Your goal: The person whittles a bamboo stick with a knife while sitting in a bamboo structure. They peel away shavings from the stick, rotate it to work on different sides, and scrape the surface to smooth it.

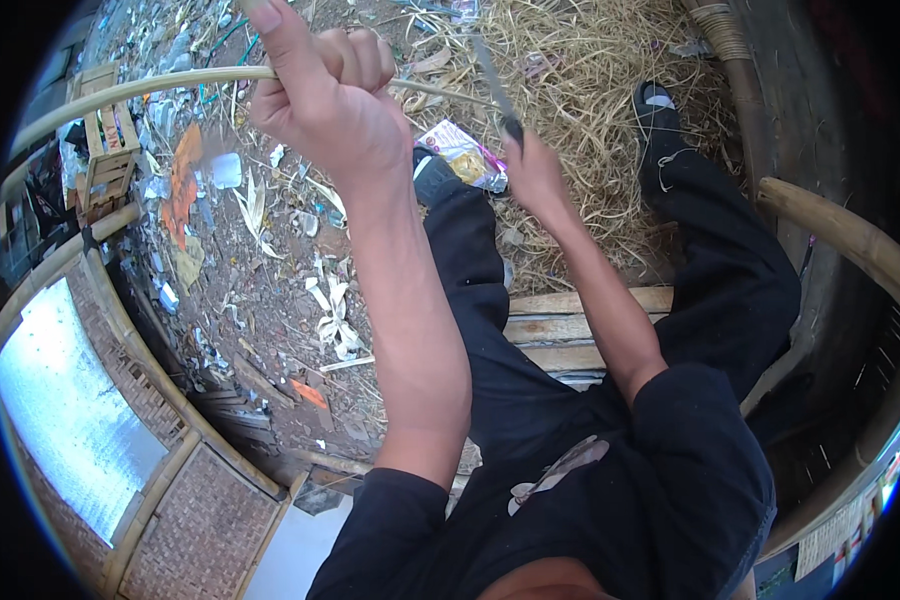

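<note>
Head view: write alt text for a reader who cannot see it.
Seen from above, a seated person's left hand grips a long pale cane strip while the right hand holds a knife against it. Below lie dry straw, littered dirt ground and a slatted bamboo bench.

Ground (pixel 270 310) is bare dirt — littered with pale husk strips (pixel 332 310), an orange scrap (pixel 182 185), a clear plastic wrapper (pixel 462 152). Dry straw pile (pixel 580 100) covers the upper part. Wooden slat bench (pixel 560 330) sits on the dirt — the person's dark-trousered legs rest across it.
</note>
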`<action>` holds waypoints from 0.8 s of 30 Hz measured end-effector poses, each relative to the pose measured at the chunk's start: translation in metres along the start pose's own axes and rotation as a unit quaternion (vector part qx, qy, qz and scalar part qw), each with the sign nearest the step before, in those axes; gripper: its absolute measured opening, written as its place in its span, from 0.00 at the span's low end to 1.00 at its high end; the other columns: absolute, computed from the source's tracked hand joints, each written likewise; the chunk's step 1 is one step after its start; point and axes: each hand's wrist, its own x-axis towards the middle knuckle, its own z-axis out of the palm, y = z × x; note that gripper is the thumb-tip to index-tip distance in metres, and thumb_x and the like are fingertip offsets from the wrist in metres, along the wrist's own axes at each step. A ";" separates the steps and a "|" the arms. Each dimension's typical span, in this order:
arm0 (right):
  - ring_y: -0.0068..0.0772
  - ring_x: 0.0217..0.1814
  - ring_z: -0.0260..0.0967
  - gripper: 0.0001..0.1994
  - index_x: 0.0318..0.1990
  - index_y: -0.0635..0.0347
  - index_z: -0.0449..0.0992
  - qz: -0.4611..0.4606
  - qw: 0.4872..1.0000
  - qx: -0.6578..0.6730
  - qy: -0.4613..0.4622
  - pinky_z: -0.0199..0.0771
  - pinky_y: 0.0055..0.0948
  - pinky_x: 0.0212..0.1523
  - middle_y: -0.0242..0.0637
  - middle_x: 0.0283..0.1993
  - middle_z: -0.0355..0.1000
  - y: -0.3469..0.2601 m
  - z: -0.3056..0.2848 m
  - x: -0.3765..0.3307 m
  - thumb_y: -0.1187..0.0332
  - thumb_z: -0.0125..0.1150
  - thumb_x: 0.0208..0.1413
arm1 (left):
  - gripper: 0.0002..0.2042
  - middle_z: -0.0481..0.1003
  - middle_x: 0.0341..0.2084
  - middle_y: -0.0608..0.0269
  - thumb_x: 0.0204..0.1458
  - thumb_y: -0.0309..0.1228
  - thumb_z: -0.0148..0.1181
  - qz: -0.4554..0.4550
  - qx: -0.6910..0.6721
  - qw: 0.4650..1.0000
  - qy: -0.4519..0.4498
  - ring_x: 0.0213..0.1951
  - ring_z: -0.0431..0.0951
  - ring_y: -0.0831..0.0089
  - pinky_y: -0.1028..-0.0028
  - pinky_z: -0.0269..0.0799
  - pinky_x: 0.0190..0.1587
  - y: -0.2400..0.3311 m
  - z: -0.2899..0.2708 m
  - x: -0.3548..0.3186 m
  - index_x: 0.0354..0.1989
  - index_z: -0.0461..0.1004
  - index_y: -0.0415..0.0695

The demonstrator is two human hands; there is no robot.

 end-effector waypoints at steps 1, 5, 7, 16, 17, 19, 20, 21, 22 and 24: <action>0.63 0.34 0.69 0.16 0.39 0.70 0.67 -0.056 0.996 0.035 0.060 0.65 0.54 0.34 0.60 0.27 0.70 -0.006 -0.007 -0.002 0.61 0.47 0.60 | 0.30 0.40 0.05 0.76 0.59 0.46 0.47 0.007 0.003 1.000 -0.004 0.10 0.37 0.80 0.74 0.34 0.16 -0.001 0.001 -0.001 0.07 0.43 0.52; 0.41 0.26 0.69 0.19 0.40 0.68 0.69 -0.134 0.964 0.176 0.144 0.65 0.39 0.29 0.47 0.23 0.68 -0.044 -0.018 -0.022 0.56 0.43 0.61 | 0.30 0.41 0.05 0.76 0.60 0.44 0.48 0.020 0.003 1.000 -0.015 0.10 0.37 0.81 0.74 0.35 0.16 0.000 -0.005 -0.004 0.07 0.43 0.52; 0.47 0.27 0.70 0.17 0.39 0.68 0.68 -0.075 0.994 0.019 0.083 0.66 0.42 0.29 0.49 0.23 0.69 0.005 0.010 0.006 0.58 0.44 0.61 | 0.30 0.40 0.05 0.76 0.60 0.45 0.47 0.023 0.000 1.000 -0.013 0.10 0.37 0.81 0.74 0.35 0.16 -0.003 0.003 -0.004 0.08 0.43 0.52; 0.51 0.30 0.72 0.17 0.38 0.67 0.67 -0.088 0.984 0.126 0.089 0.66 0.43 0.30 0.53 0.25 0.71 -0.021 -0.003 -0.008 0.58 0.44 0.61 | 0.29 0.42 0.05 0.75 0.60 0.45 0.47 0.021 0.014 1.000 0.010 0.10 0.38 0.81 0.74 0.34 0.16 0.002 -0.003 -0.004 0.09 0.43 0.52; 0.53 0.31 0.71 0.18 0.38 0.68 0.67 -0.059 0.992 0.101 0.044 0.66 0.44 0.32 0.55 0.25 0.71 -0.018 0.001 -0.006 0.58 0.43 0.61 | 0.29 0.42 0.05 0.75 0.60 0.45 0.47 0.027 0.021 0.999 0.004 0.10 0.38 0.81 0.74 0.35 0.16 0.002 -0.001 -0.003 0.09 0.43 0.52; 0.61 0.37 0.69 0.18 0.38 0.69 0.66 -0.032 0.997 -0.066 0.013 0.65 0.51 0.36 0.60 0.29 0.70 0.039 0.019 0.021 0.58 0.43 0.61 | 0.29 0.41 0.05 0.75 0.60 0.45 0.47 0.029 0.008 1.000 -0.006 0.10 0.38 0.81 0.74 0.35 0.16 -0.001 0.011 -0.004 0.08 0.43 0.51; 0.61 0.37 0.69 0.18 0.38 0.69 0.66 -0.037 0.997 -0.063 0.007 0.65 0.51 0.36 0.60 0.29 0.70 0.025 0.019 0.018 0.58 0.43 0.61 | 0.29 0.42 0.05 0.74 0.60 0.45 0.47 0.023 0.009 1.000 0.009 0.10 0.38 0.81 0.74 0.35 0.16 0.000 0.002 -0.004 0.08 0.44 0.51; 0.63 0.38 0.68 0.18 0.39 0.69 0.66 -0.023 0.999 -0.029 -0.011 0.64 0.53 0.37 0.61 0.30 0.70 0.012 0.016 0.013 0.58 0.43 0.61 | 0.29 0.42 0.05 0.74 0.60 0.45 0.47 0.017 0.009 1.000 0.023 0.10 0.38 0.81 0.74 0.35 0.16 0.001 -0.005 -0.003 0.08 0.44 0.51; 0.65 0.39 0.67 0.18 0.39 0.69 0.66 -0.010 1.000 0.002 -0.026 0.64 0.55 0.39 0.62 0.31 0.69 -0.002 0.008 0.011 0.58 0.43 0.61 | 0.29 0.42 0.05 0.74 0.60 0.45 0.47 0.022 0.010 0.999 0.025 0.10 0.38 0.81 0.74 0.35 0.16 0.001 -0.005 -0.002 0.08 0.44 0.51; 0.63 0.38 0.68 0.18 0.39 0.68 0.66 -0.059 0.997 0.019 0.046 0.64 0.54 0.38 0.62 0.29 0.69 -0.019 0.001 0.002 0.58 0.44 0.61 | 0.29 0.42 0.05 0.74 0.60 0.44 0.48 0.022 0.015 1.000 0.006 0.10 0.38 0.81 0.74 0.36 0.16 0.001 -0.003 -0.005 0.08 0.44 0.52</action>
